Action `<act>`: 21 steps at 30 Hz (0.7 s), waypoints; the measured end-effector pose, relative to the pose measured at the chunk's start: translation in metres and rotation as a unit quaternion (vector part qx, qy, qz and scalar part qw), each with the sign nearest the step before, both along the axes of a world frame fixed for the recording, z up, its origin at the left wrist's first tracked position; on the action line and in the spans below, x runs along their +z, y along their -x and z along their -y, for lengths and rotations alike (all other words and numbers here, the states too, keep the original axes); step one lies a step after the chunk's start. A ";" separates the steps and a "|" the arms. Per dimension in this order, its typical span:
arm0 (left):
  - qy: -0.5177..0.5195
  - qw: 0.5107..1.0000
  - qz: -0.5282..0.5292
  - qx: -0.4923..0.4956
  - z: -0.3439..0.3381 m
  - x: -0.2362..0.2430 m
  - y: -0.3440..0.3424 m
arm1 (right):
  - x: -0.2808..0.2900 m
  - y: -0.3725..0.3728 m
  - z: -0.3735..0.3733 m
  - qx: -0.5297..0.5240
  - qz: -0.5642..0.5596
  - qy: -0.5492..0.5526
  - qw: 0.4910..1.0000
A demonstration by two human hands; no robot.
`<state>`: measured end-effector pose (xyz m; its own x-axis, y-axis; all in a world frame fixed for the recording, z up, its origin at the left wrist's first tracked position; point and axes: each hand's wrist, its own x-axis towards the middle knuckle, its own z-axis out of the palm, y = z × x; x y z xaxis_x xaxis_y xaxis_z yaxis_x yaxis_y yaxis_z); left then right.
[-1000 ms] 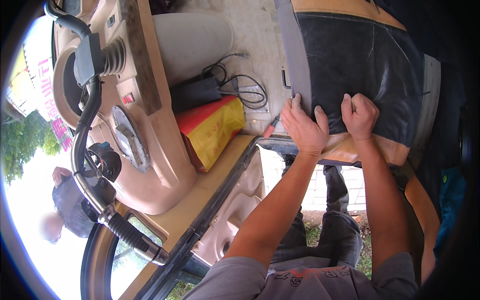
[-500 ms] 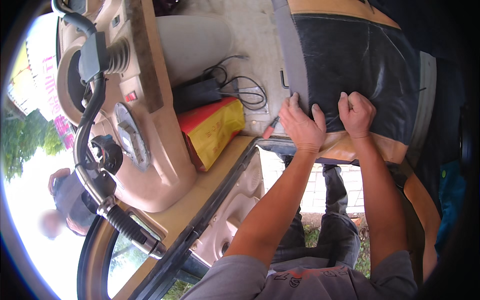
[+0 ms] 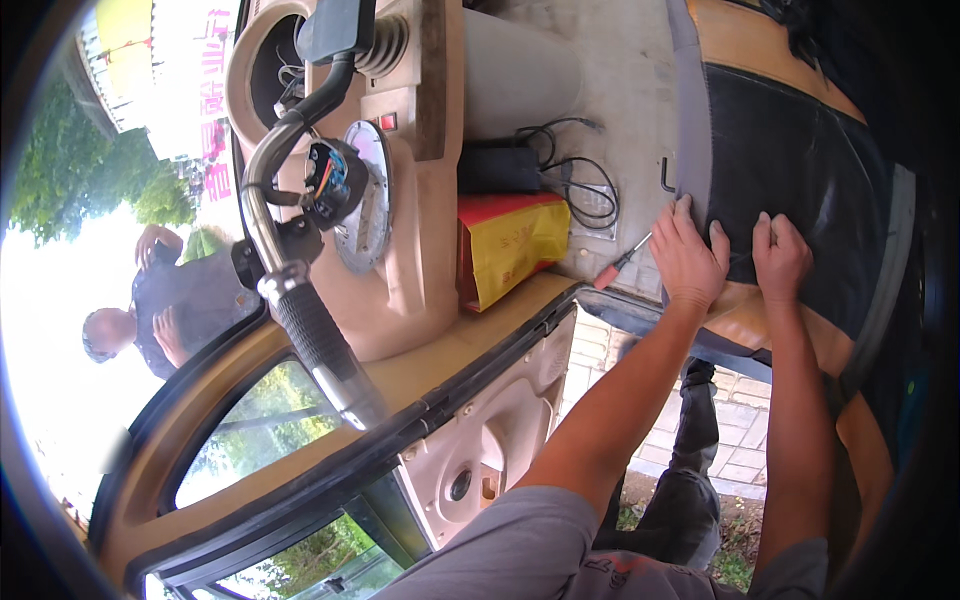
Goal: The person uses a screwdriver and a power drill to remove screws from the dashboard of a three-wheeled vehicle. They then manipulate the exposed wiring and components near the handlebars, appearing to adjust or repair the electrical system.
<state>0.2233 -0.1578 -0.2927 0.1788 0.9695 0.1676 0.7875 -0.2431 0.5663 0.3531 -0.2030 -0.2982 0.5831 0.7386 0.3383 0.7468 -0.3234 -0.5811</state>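
A seat cushion [image 3: 800,165], black in the middle with tan bands and a grey side, lies at the right. Against its grey side and near edge rests my left hand [image 3: 690,258], its fingers stretched out and lying flat. Just to the right, my right hand [image 3: 783,262] sits on the black cover with its fingers curled in; whatever they may hold is hidden. Left of my left hand, a screwdriver [image 3: 608,275] with a red handle lies on the floor, its shaft pointing at the cushion. A black hex key [image 3: 667,176] lies farther off beside the cushion.
A red and yellow bag [image 3: 520,250] and a black box [image 3: 497,169] with a looped cable [image 3: 575,210] lie on the floor. At left are a handlebar [image 3: 262,215] and an opened switch housing [image 3: 335,185] with bare wires. Another person [image 3: 190,310] is outside.
The view has swung left, so the vehicle and my hands sit farther right in the picture. Both hands keep their places on the cushion. More of the door and the other person shows.
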 end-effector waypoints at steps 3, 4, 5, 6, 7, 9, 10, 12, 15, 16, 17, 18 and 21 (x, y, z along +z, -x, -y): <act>-0.024 1.000 0.004 0.006 -0.002 -0.002 -0.001 | -0.001 -0.003 0.001 0.011 -0.056 0.012 0.998; -0.029 1.000 0.008 0.008 0.000 0.003 -0.003 | 0.003 -0.005 0.002 0.015 -0.075 0.017 0.997; -0.014 1.000 0.013 0.014 -0.001 0.007 -0.005 | 0.007 -0.009 0.003 0.007 -0.120 0.038 0.992; -0.022 0.999 0.016 0.023 -0.001 0.009 -0.004 | 0.013 -0.011 0.004 0.004 -0.165 0.062 0.984; -0.002 0.999 0.025 0.024 -0.003 0.011 -0.002 | 0.023 -0.007 0.007 -0.014 -0.243 0.026 0.970; 0.071 0.996 0.045 0.008 -0.004 0.031 0.002 | 0.042 0.016 0.036 -0.041 -0.369 -0.060 0.927; 0.114 0.992 0.046 -0.002 -0.003 0.046 0.009 | 0.060 0.036 0.054 -0.053 -0.379 -0.074 0.921; 0.020 0.996 0.082 0.006 0.021 0.061 0.027 | 0.074 0.076 0.098 -0.095 -0.449 -0.090 0.884; 0.103 0.930 0.225 -0.274 0.114 0.131 0.069 | 0.060 0.130 0.185 -0.229 -0.753 -0.136 0.601; 0.133 0.882 0.263 -0.367 0.157 0.151 0.088 | 0.037 0.146 0.216 -0.121 -0.847 -0.187 0.483; 0.142 0.863 0.139 -0.465 0.197 0.130 0.126 | 0.056 0.173 0.223 -0.059 -0.856 -0.169 0.485; 0.073 0.912 0.169 -0.366 0.224 0.105 0.155 | 0.077 0.198 0.232 -0.001 -0.858 -0.157 0.488; 0.551 0.760 0.344 0.027 0.254 0.079 0.221 | 0.230 0.208 0.250 -0.021 -0.771 -0.084 0.631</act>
<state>0.0024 -0.4118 -0.2140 0.3721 0.5909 -0.7158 0.2059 0.6994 0.6844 0.1455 -0.4530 -0.0685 0.3339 0.7404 -0.5834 -0.7550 -0.1605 -0.6358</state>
